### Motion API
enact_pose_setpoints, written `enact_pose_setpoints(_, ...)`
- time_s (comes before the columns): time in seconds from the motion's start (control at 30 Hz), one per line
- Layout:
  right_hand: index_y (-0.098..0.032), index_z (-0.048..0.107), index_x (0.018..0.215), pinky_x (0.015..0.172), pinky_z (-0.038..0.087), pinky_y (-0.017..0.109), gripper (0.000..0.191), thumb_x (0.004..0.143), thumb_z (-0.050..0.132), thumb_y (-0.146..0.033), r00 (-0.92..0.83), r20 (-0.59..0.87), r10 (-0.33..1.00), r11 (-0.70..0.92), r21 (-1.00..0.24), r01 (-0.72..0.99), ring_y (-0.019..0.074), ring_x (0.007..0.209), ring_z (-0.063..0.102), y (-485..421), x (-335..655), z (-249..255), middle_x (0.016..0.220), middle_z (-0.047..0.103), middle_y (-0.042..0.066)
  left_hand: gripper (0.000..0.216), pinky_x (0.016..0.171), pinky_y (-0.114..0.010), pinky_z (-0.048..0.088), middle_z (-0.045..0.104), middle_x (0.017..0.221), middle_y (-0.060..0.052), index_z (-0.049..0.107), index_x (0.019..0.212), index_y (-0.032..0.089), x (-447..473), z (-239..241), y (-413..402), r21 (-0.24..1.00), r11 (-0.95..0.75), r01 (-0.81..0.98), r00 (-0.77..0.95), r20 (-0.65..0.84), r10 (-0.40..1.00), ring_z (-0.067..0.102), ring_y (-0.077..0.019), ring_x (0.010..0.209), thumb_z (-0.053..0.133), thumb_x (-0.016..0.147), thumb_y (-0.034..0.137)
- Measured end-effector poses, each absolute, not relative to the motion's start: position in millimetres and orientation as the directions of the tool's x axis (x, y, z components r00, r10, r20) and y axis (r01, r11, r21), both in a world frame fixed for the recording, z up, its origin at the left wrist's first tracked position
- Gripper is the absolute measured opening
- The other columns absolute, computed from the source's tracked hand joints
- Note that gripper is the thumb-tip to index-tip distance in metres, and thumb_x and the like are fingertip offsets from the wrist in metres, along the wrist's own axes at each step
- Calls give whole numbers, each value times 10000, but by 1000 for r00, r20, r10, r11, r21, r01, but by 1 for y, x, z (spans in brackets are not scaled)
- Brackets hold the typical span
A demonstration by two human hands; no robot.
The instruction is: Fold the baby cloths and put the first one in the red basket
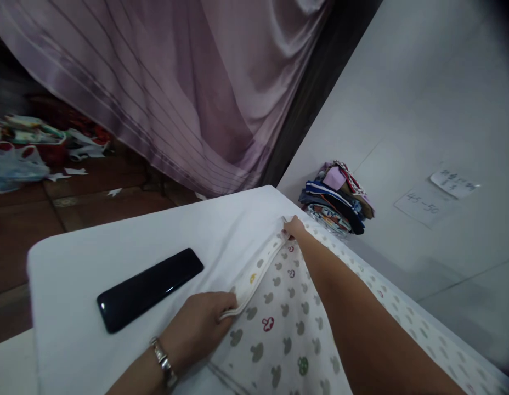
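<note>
A white cloth printed with small grey, red and green mouse-head shapes [287, 329] lies spread on a white table [73, 263]. My left hand [199, 326], a metal bracelet on its wrist, pinches the cloth's near hem edge. Farther along the same hem, my right hand [294, 227] reaches out and pinches the far corner. The hem runs taut between the two hands.
A black phone [150, 288] lies on the table left of the cloth. A stack of folded garments [337, 200] sits at the table's far end by a white wall with paper notes [454, 184]. A mauve curtain [188, 82] hangs behind; bags and scraps [20, 159] litter the brown floor.
</note>
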State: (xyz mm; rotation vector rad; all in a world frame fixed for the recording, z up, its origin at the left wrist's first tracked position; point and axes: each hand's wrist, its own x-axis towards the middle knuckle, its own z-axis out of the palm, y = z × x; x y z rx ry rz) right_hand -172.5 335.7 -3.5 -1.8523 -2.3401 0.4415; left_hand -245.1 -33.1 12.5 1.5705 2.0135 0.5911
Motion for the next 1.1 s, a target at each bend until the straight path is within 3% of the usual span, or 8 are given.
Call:
enact_pose_setpoints(0.13,-127,398,1240,553,517,326,537,746,555,-264,-216,-77,973,184,-301,936,223,724,650,339,-146,-1,1041,610,175,154,625,-231,327,649,741,32,598,689,248,-244,6,-33,628,178,758,-134,-117,984,566,-150,732,453,705,197)
enact_pose_setpoints(0.37,-166,428,1232,852,438,403,548,700,558,-173,-258,51,965,262,-255,931,288,1043,564,338,-128,1,1102,588,159,126,634,-236,340,637,723,42,578,634,236,-242,10,-33,655,178,735,-96,-159,983,562,-147,738,466,664,186)
enact_pose_setpoints(0.57,-132,545,1088,862,441,383,326,780,461,-197,-204,88,975,222,-372,901,284,1052,556,344,-123,2,1049,611,163,140,632,-238,347,629,698,40,577,623,239,-243,7,-33,659,177,731,-96,-158,983,559,-148,723,452,655,184)
enact_pose_setpoints(0.67,-124,589,1003,769,490,346,260,829,421,-218,-200,66,978,207,-479,853,259,939,613,351,-126,8,941,642,155,148,640,-235,349,637,718,47,588,647,249,-245,7,-33,648,183,739,-113,-148,983,568,-145,736,452,681,201)
enact_pose_setpoints(0.8,-129,547,1056,573,511,256,284,896,345,-248,-214,5,977,167,-643,748,175,678,656,357,-142,22,793,657,102,185,643,-258,357,658,787,19,607,785,263,-254,11,-34,590,374,715,-362,-146,921,586,-173,776,427,767,302)
enact_pose_setpoints(0.9,-150,508,1099,544,511,223,273,908,329,-228,-249,-28,968,150,-732,665,146,640,655,357,-158,30,792,662,73,270,621,-284,354,658,777,-15,593,905,253,-261,12,-34,525,566,635,-593,-138,793,591,-197,747,363,821,367)
enact_pose_setpoints(1.1,-139,462,1150,567,522,214,309,901,279,-123,-286,-47,957,138,-795,591,138,722,661,355,-186,24,882,662,88,301,587,-298,338,655,769,-23,586,893,249,-262,13,-37,489,654,576,-668,-179,722,594,-211,716,325,839,390)
